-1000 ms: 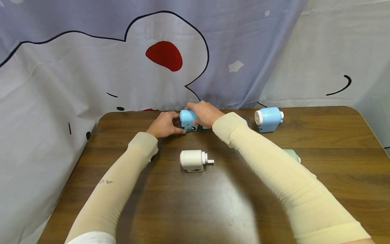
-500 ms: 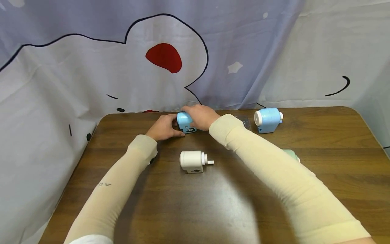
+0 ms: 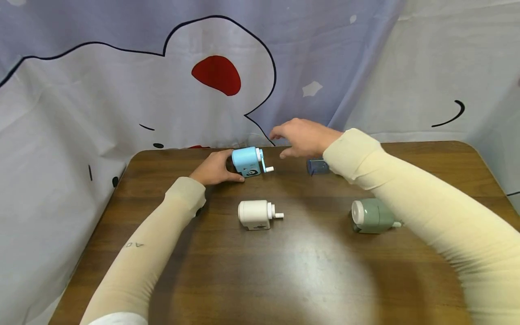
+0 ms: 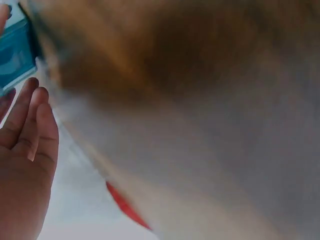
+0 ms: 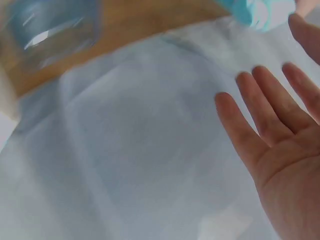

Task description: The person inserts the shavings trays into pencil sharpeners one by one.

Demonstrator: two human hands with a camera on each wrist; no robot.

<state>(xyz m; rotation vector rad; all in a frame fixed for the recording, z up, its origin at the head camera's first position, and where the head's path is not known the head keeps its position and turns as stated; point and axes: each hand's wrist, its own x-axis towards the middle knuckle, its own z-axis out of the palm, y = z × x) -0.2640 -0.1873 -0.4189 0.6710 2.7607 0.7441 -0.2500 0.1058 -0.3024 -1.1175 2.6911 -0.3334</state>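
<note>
A light-blue hand-crank pencil sharpener [image 3: 247,161] with a panda print stands near the table's far edge, its crank and white knob toward the right. My left hand [image 3: 217,169] is at its left end, thumb low in front. In the left wrist view the fingers [image 4: 31,115] are loosely extended beside the blue body [image 4: 15,55]. My right hand [image 3: 306,136] hovers to the right of the sharpener, fingers spread and holding nothing. Below it to the right lies a small see-through bluish box [image 3: 318,166], resembling a shavings drawer.
A cream sharpener [image 3: 254,215] stands mid-table, crank to the right. The green sharpener [image 3: 373,215] at the right is partly covered by my right sleeve [image 3: 406,185]. A printed curtain [image 3: 122,99] hangs behind the wooden table [image 3: 227,280].
My right hand has let go of the blue sharpener and moved right and up, uncovering its crank and the clear box. My right sleeve now hides the second blue sharpener; more of the green one shows.
</note>
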